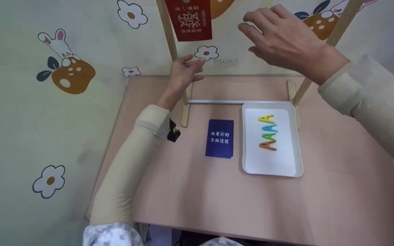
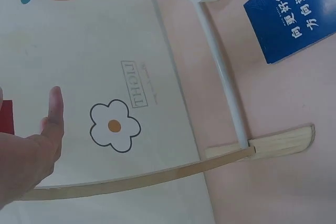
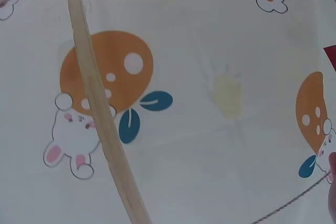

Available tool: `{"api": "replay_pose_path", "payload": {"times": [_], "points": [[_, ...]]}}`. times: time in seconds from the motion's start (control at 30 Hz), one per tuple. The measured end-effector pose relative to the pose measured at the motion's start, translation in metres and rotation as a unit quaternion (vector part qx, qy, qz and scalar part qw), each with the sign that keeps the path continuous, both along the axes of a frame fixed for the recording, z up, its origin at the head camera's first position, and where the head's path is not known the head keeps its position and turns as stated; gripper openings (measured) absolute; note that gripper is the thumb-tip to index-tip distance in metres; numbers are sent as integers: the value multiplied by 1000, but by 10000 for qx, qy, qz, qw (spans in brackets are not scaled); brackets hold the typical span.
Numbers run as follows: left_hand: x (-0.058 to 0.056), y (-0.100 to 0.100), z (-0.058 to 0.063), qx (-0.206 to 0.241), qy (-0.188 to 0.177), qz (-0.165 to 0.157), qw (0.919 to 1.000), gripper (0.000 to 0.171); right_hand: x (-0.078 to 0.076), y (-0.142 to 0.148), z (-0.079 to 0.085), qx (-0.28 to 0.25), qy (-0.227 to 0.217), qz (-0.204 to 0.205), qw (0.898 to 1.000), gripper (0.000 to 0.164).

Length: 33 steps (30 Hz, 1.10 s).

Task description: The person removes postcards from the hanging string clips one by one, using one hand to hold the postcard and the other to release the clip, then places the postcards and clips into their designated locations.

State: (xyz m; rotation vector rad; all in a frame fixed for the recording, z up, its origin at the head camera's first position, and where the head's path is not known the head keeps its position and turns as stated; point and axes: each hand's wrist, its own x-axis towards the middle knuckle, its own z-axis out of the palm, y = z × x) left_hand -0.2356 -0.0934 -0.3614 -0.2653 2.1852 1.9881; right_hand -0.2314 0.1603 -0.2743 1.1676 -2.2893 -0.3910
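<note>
A red card (image 1: 193,22) printed with Chinese characters and "GET RICH" hangs at the top of the head view, its upper end cut off. Just below it is my left hand (image 1: 185,72), fingers loosely bent and nothing between them. My right hand (image 1: 282,39) is raised to the right of the card, fingers bent and no object visible in them. In the right wrist view a thin cord (image 3: 291,201) runs up to a fingertip at the right edge; contact is unclear. Several coloured clothespins (image 1: 267,136) lie in a white tray (image 1: 273,165).
A wooden stand has a left upright (image 1: 168,32), a right upright (image 1: 343,25) and a grey lower bar (image 1: 214,101). A small stack of dark blue cards (image 1: 219,138) lies left of the tray on the pinkish table (image 1: 197,191). Behind is a patterned wall covering (image 1: 91,136).
</note>
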Motion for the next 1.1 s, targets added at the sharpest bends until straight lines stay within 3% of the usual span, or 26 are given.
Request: {"api": "replay_pose_path", "payload": {"times": [0.2,0.4,0.6,0.7,0.87,1.03,1.1], "points": [[-10,-2,2,1075,-230,81,9939,87,-7,-20,29,260,616,23,9978,60],[-17,1,-2,2237,-112,254,9743,91,-11,-40,45,144,709,-207,9972,71],[-20,4,1,2784,268,361,9594,66,-14,-61,54,112,797,-405,9959,67],[-18,6,3,2882,376,430,9559,48,-14,-69,58,1,516,-390,9979,62],[-13,11,-2,2915,301,650,9539,35,-16,-81,64,-641,-750,-548,9936,56],[-7,15,-7,2819,330,868,9549,33,-18,-94,69,-1395,-1769,-908,9701,51],[-5,17,-7,2781,369,892,9557,33,-21,-98,71,-1556,-2269,-1063,9555,49]]}}
